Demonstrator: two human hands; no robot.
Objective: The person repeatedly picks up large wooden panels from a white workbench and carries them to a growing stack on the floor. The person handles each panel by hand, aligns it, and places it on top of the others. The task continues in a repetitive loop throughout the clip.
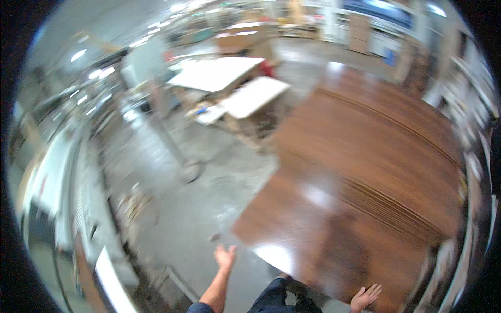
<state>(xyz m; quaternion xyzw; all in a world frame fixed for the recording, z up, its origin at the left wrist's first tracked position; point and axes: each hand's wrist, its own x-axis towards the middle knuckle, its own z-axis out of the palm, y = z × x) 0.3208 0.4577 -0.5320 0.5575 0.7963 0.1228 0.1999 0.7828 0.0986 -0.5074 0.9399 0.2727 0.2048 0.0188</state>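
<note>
Both hands are spread wide and hold nothing: the left hand (225, 257) just beside the glossy brown wooden panel stack (365, 172), the right hand (365, 297) at its near edge.

Blurred workshop, left hand (225, 257) open over grey concrete floor (209, 188), right hand (365, 297) open at near edge of glossy brown panel stack (365, 172), pale boards (229, 78) on stands beyond, white machine (57, 182) at left

Heavy motion blur, ceiling-light glare on glossy brown panel (365, 172)
</note>
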